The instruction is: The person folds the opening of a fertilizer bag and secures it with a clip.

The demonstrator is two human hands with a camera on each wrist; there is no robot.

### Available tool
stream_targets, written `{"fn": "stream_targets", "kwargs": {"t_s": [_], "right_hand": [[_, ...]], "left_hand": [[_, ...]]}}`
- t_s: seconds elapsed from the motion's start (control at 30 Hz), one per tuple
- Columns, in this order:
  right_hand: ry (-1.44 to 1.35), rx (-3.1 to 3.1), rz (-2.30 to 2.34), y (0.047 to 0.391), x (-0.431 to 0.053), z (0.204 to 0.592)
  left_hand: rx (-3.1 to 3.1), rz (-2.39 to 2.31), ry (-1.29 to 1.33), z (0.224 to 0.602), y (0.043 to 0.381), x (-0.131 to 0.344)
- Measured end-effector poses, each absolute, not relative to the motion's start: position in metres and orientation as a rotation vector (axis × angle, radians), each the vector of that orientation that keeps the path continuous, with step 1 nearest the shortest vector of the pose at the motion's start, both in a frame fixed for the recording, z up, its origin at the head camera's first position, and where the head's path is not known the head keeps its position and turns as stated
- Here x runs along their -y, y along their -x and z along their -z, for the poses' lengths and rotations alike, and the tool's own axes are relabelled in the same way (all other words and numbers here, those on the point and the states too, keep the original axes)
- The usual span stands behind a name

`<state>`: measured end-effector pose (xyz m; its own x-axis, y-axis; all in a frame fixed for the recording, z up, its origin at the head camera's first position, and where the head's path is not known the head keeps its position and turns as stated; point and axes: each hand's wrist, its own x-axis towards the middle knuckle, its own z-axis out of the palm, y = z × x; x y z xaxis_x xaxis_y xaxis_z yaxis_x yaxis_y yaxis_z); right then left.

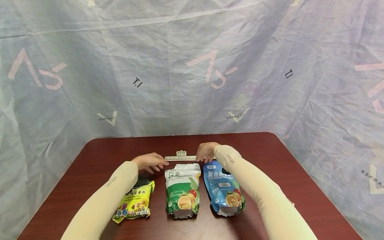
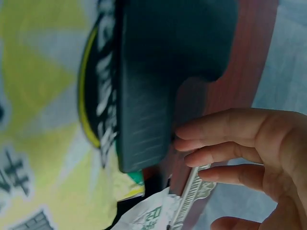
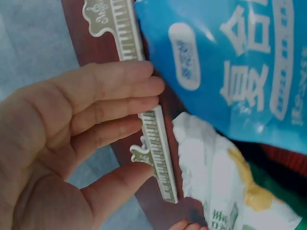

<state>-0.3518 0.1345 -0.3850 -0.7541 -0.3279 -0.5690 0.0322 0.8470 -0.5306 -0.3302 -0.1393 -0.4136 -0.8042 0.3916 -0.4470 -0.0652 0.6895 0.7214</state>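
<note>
My left hand (image 1: 150, 161) hovers between the yellow bag (image 1: 135, 202) and the left end of a cream clip with a piano-key pattern (image 1: 180, 158). Its fingers are relaxed with nothing in them. A black ridged clip (image 2: 148, 96) at the top of the yellow bag is close to its fingertips. My right hand (image 1: 206, 151) is over the right part of the cream piano-key strip, hiding its middle. In the right wrist view the fingers are nearly straight and the thumb is at a crest (image 3: 139, 153); contact is unclear. A second crest (image 3: 98, 17) shows; whether these are two clips, I cannot tell.
A white and green bag (image 1: 182, 191) lies in the middle, below the piano-key strip. To its right is a blue bag (image 1: 222, 190), partly behind the right forearm. All lie on a dark red table (image 1: 120, 145) with a grey printed cloth (image 1: 168, 110) hanging behind.
</note>
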Motion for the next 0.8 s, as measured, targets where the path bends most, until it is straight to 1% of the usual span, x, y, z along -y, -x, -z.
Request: {"fn": "stream_targets", "kwargs": {"t_s": [0.43,0.8], "right_hand": [[0.266,-2.410,0.686,0.353,-0.137,0.402],[0.383,-2.435,0.678,0.350,-0.129,0.411]], "left_hand": [[-2.262,-1.064,-0.226,0.421,0.329,0.120],[-2.257,-1.055,-0.215,0.424,0.329,0.115]]}}
